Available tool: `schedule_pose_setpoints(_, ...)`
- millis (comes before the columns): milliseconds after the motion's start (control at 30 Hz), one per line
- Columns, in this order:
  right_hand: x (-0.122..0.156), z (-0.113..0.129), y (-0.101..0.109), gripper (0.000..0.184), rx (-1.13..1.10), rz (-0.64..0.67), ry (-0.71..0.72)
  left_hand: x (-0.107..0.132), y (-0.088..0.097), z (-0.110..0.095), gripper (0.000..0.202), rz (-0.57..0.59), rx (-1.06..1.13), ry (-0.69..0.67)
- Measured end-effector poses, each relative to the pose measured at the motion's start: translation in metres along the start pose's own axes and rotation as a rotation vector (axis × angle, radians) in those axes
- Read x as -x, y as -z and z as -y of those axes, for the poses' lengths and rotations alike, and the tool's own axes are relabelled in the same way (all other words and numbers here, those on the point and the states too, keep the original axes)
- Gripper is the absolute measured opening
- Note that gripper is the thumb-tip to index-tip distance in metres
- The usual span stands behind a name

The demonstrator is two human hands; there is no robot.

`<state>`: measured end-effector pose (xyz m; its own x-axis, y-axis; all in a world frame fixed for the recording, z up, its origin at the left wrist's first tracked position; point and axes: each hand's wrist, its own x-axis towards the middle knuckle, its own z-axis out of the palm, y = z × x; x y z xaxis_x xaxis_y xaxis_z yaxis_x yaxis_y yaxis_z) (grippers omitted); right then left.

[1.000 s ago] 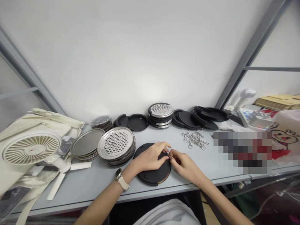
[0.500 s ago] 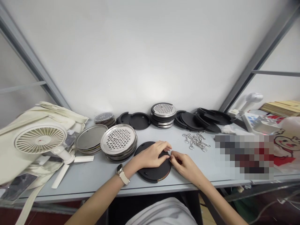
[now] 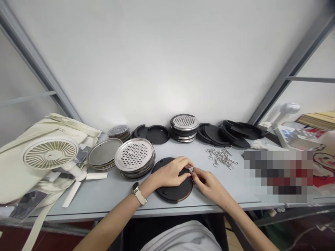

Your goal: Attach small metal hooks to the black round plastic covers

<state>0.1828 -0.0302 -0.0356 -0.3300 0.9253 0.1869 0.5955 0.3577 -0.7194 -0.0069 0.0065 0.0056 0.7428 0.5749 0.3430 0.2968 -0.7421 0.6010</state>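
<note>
A black round tray (image 3: 174, 192) lies face down or flat near the desk's front edge, with a strip of copper-coloured rim at its lower right. My left hand (image 3: 171, 174) rests across its top, thumb and fingers curled closed at the right edge. There, my right hand (image 3: 208, 183) pinches a small metal ring clip (image 3: 190, 170) against the tray's edge; the fingers hide most of it. A pile of similar metal ring clips (image 3: 222, 157) lies on the desk beyond my right hand.
Stacks of metal grater discs (image 3: 134, 155) and plain metal discs (image 3: 104, 152) stand left. Black trays (image 3: 157, 134) and a stack topped by a grater disc (image 3: 185, 122) line the wall. A white fan (image 3: 51, 155) and bag (image 3: 15, 167) sit far left; a blurred patch lies right.
The whole view has shifted slightly, so everything sits a little further right. Both hands stay at the tray's right edge, with little visible finger movement.
</note>
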Motion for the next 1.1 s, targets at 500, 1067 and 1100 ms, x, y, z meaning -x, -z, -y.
schedule_pose_setpoints(500,0.0019,0.006,0.0046,0.031,-0.023,-0.012,0.036,-0.0004,0.0007,-0.0002,0.025,-0.003,-0.082,-0.003)
schedule_pose_setpoints(1067,0.0005,0.0018,0.0014,0.032,-0.057,-0.002,0.018,-0.0022,0.0015,-0.0012,0.023,0.007,-0.109,-0.061)
schedule_pose_setpoints(1100,0.0005,0.0016,0.0015,0.031,-0.059,0.0,0.018,-0.0023,0.0012,-0.0008,0.022,0.009,-0.103,-0.057)
